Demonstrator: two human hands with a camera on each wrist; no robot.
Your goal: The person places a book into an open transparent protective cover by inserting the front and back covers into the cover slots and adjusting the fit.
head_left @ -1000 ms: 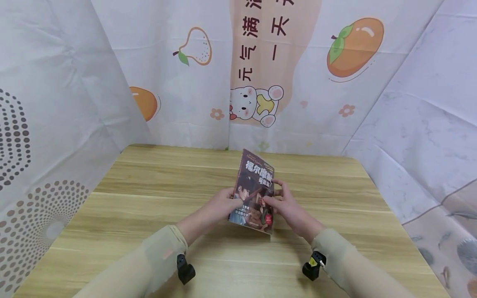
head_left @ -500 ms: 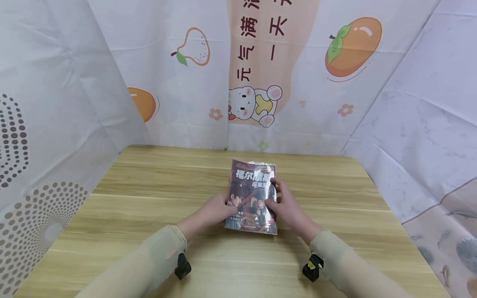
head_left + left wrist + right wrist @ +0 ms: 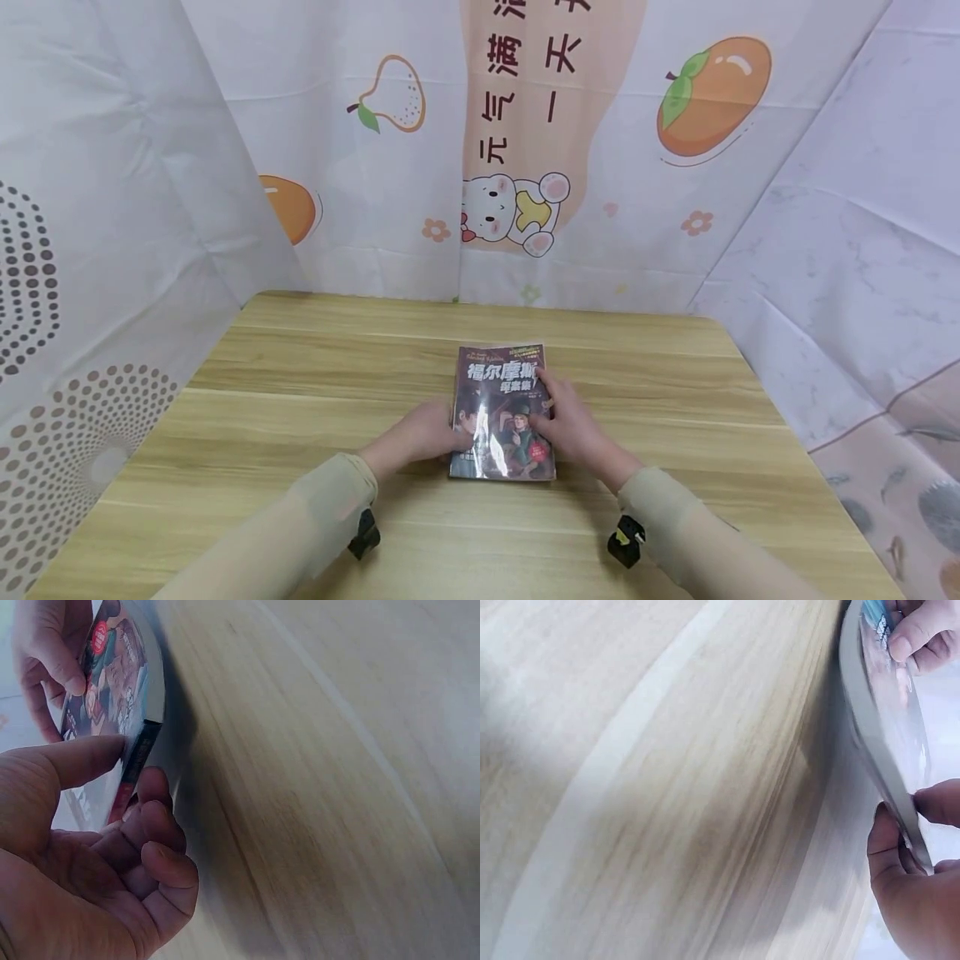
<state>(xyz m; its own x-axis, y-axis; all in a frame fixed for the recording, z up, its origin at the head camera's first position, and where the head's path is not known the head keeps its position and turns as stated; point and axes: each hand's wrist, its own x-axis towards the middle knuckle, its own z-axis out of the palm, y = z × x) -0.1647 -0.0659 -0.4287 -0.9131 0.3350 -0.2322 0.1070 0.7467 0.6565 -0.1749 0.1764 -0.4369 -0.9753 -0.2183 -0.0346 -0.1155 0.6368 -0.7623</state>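
A paperback book (image 3: 501, 421) with a dark, glossy illustrated cover and white Chinese title faces up between both hands. My left hand (image 3: 425, 431) pinches its left edge near the bottom. In the left wrist view, that thumb lies on the cover and the fingers curl under the spine (image 3: 139, 754). On the opposite edge, my right hand (image 3: 573, 423) grips the book with the thumb on the cover and fingertips beneath, as the right wrist view shows. The page block (image 3: 866, 712) looks slightly bowed there, and a shadow falls on the wood under it.
A light wood-grain table (image 3: 300, 367) spreads around the book. Behind it hangs a white curtain (image 3: 330, 167) with fruit and bear prints, and more patterned cloth closes in both sides. Black wrist cameras (image 3: 364, 535) sit at the cuffs of the pale sleeves (image 3: 292, 533).
The book has turned from a steep tilt to facing up squarely, and has come slightly lower and nearer. Both hands have kept hold of its edges throughout.
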